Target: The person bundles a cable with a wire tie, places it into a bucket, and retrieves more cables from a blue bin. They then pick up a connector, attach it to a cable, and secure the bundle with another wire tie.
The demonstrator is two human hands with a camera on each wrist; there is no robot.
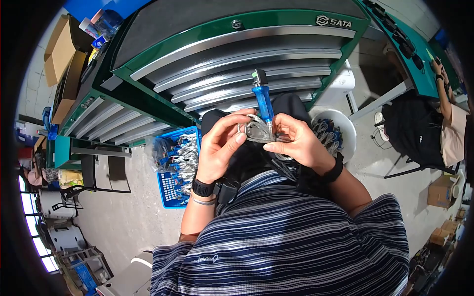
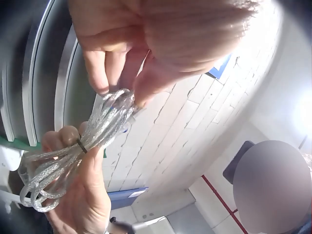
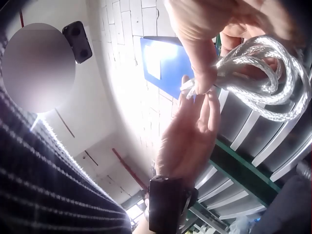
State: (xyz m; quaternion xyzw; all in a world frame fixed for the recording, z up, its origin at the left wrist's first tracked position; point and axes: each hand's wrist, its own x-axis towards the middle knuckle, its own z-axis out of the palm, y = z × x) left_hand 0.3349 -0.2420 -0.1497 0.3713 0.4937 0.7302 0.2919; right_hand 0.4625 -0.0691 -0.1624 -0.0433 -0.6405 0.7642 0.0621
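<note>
A bundle of grey braided cable (image 1: 258, 130) is held between both hands over the lap. My left hand (image 1: 220, 143) pinches one end of the loops between thumb and fingers. Thumb and fingers of my right hand (image 1: 299, 141) grip the other part of the bundle. A dark tie (image 2: 82, 145) goes round the coil by the right fingers in the left wrist view. In the right wrist view the cable's loops (image 3: 287, 92) fan out beyond the right hand. From the bundle a translucent blue piece (image 1: 263, 102) with a black end points up toward the drawers.
A blue basket (image 1: 170, 197) with several cable bundles stands on the floor at the left. At the right a white bucket (image 1: 349, 132) holds more of them. The green tool cabinet (image 1: 242, 61) stands ahead; a black chair (image 1: 412, 130) and a seated person are farther right.
</note>
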